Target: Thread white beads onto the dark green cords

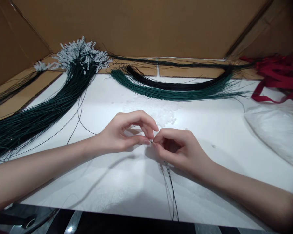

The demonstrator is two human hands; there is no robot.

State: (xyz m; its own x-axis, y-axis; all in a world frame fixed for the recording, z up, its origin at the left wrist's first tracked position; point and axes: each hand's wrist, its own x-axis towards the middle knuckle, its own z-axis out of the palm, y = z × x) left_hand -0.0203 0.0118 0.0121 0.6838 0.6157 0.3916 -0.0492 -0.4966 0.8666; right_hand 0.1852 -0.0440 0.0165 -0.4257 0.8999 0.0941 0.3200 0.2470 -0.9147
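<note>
Head view: the left hand (123, 135) and right hand (178, 148) meet fingertip to fingertip above the white worktop (127, 188), both pinching a thin black cord (172, 191) that trails toward the near edge. A loosened pinch would likely let the cord slip away.

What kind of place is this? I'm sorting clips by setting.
Probably a small handcraft or piecework bench. A white table walled with cardboard holds bundles of green cords, some tipped with white beads, plus loose beads. Both hands pinch a thin cord.
</note>
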